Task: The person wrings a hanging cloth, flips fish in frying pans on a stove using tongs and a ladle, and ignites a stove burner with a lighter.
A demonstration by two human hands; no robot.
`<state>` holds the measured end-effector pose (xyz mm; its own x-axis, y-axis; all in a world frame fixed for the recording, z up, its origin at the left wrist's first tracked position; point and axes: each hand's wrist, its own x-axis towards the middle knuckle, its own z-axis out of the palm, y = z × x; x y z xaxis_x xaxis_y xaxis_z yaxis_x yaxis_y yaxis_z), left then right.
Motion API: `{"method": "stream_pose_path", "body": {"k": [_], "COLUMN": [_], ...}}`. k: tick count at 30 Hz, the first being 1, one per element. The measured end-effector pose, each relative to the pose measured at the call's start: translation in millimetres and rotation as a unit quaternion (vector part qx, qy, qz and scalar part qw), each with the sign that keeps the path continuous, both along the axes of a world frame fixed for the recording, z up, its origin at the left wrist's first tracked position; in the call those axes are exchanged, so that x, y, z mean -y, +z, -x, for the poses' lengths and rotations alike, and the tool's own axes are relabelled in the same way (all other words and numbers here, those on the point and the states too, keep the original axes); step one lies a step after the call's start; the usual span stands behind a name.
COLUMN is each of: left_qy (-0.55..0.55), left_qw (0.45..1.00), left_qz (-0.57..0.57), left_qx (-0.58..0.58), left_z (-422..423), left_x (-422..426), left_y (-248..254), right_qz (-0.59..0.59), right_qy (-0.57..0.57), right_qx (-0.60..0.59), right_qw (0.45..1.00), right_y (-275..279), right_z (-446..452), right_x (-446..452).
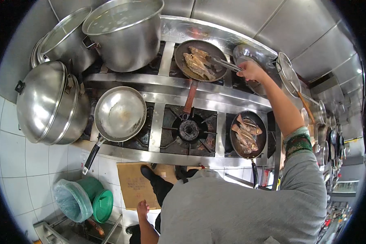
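Observation:
My right hand (252, 71) is closed around metal tongs (228, 65), reaching over the back row of the stove. The tongs' tips touch or hover at the edge of browned fish (197, 64) in a dark frying pan (182, 67) with a reddish-brown handle. Low beside my body hangs my left hand (143, 208), fingers loosely bent and apart, with nothing visible in it. On the front right burner, a second frying pan (234, 149) holds two paler fish (246, 138); its black handle points toward me.
A bare steel pan (120, 114) sits on the front left burner. Large pots (128, 44) and a domed steamer (42, 101) stand at the left. The front middle burner (188, 129) carries no pan. A lined bin (72, 199) and cardboard (132, 183) are on the floor.

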<state>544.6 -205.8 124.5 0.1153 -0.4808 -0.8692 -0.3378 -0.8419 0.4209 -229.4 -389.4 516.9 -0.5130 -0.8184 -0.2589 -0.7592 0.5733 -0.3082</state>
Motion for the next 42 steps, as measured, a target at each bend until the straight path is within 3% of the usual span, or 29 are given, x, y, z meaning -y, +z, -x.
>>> {"method": "stream_pose_path", "body": {"k": [1,4,9,12,15,18,24,28,34,42], "left_qy": [0.005,0.016,0.006,0.004,-0.002,-0.011,0.012,-0.005,-0.008,-0.028], "left_qw": [1.000,0.998,1.000,1.000,1.000,1.000,0.999,0.999,1.000,0.998], "left_qz": [-0.008,-0.020,0.003,0.001,-0.005,-0.002,-0.036,-0.044,-0.007,-0.050], "left_qx": [-0.025,-0.054,-0.025,-0.007,-0.001,0.014,0.008,0.001,0.006,-0.008], "left_z": [-2.1,-13.3,-3.5,-7.7,-9.5,-7.1,-4.4,-4.8,-1.1,-11.6], "left_x": [1.4,3.4,11.2,8.0,5.4,0.5,-1.7,3.4,17.0,14.1], "left_y": [-2.5,-21.0,1.0,5.8,8.4,13.2,15.9,12.4,27.2,20.9], "right_qz": [-0.040,0.063,-0.050,-0.031,-0.001,-0.007,-0.006,0.012,0.013,0.015], "right_qy": [-0.003,0.103,-0.006,0.049,0.033,-0.003,0.065,0.093,0.074,0.017], "right_qx": [-0.038,-0.181,-0.150,-0.158,-0.119,-0.147,-0.180,-0.208,-0.202,-0.155], "right_qw": [0.998,0.976,0.987,0.986,0.992,0.989,0.981,0.974,0.976,0.988], "right_y": [10.1,-39.6,-38.4,-44.2,-39.0,-27.8,-9.8,-34.2,-43.7,-47.8], "right_z": [-14.7,4.4,-32.6,-33.3,-45.1,-62.0,-88.3,-89.2,-75.6,-67.9], "right_x": [0.0,3.8,15.9,14.6,14.1,17.2,12.6,24.6,29.4,16.0]}}
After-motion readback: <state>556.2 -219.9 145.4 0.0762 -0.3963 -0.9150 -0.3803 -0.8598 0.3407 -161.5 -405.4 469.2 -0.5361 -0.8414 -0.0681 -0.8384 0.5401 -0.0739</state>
